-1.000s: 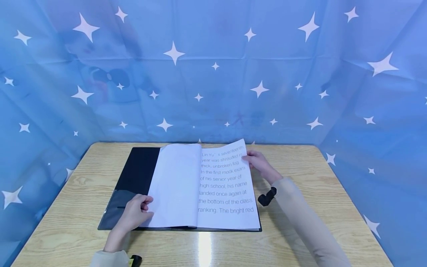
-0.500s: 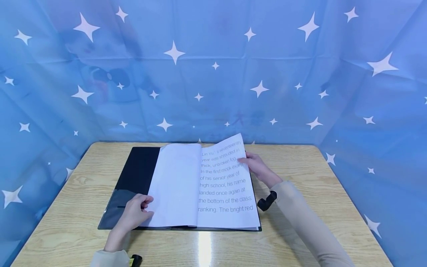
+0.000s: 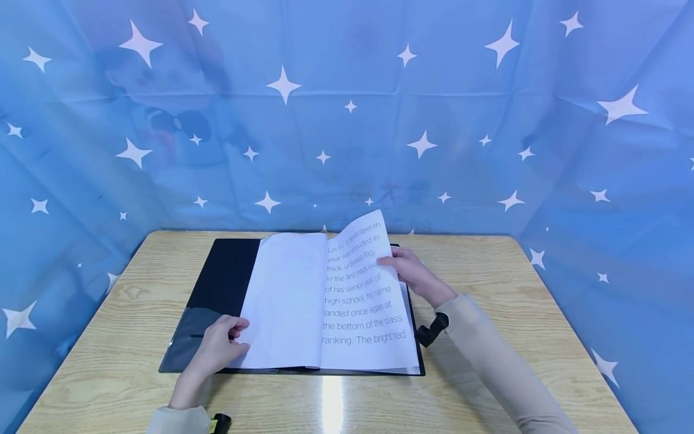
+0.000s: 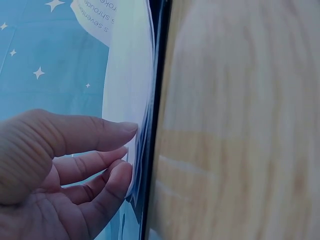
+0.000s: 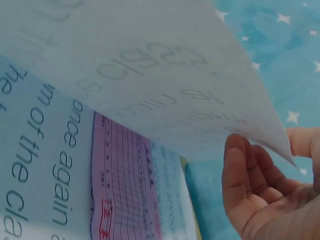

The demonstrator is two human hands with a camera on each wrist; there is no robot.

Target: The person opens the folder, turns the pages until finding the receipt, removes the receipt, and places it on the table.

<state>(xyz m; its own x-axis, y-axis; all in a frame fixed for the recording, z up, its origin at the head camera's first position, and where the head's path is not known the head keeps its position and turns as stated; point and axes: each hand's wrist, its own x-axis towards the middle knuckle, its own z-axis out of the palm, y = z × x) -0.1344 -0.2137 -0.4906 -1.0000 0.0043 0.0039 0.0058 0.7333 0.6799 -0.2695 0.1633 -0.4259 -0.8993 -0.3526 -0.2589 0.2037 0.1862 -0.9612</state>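
Observation:
A black folder (image 3: 230,265) lies open on the table, holding white pages. My left hand (image 3: 219,345) rests at the outer edge of the blank left page (image 3: 287,301), its thumb and fingers loosely bent and apart. In the left wrist view the thumb tip is right at the page edge. My right hand (image 3: 414,271) pinches the outer edge of a printed page (image 3: 360,307), thumb on the printed side and fingers behind. That page is curved up and its far corner stands above the folder. Under it, another printed page (image 5: 45,165) and a lilac ruled sheet (image 5: 120,175) show.
The folder lies on a light wooden table (image 3: 488,259), near its middle. A blue curtain (image 3: 347,138) with white stars hangs behind and at both sides. A dark band with a small device (image 3: 434,330) sits at the right wrist.
My right hand has moved left with the printed page, whose far corner has risen and bent inward, baring the page edge and folder beneath. The left hand has stayed still.

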